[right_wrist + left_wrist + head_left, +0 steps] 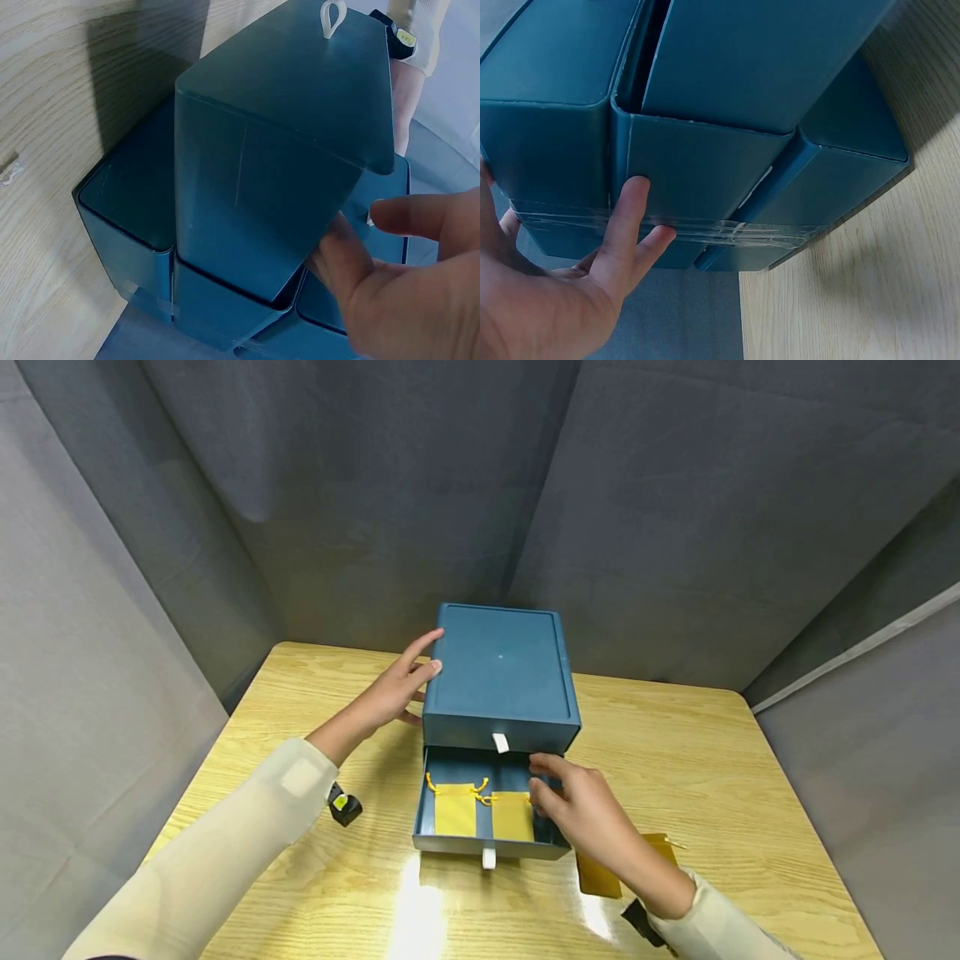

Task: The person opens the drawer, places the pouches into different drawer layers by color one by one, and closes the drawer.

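Two yellow pouches (480, 812) are lying side by side in the open lower drawer (450, 843) of a blue box (498, 677), just beside the fingertips of the right hand (581, 814). That hand is reaching over the drawer's right side, its fingers loosely curved and slightly apart, the tips hovering at the edge of the nearer pouch; whether they are touching the cloth I cannot tell, and they are gripping nothing. In the right wrist view the thumb and a finger are showing spread apart against the box wall. Above those fingertips, a white pull tab (500, 742) is hanging from the closed upper drawer, and a second white tab (489, 857) is sticking out from the open drawer's front.

On the box's far side, the left hand (393, 693) is pressing flat against the left wall, fingers straight and a little apart, the tips reaching the top edge. The left wrist view is showing the same fingers (626, 217) lying along the blue wall over a band of clear tape (727, 229).

Behind the right wrist, a third yellow pouch (600, 877) is lying on the wooden table (300, 877), partly hidden by the arm.
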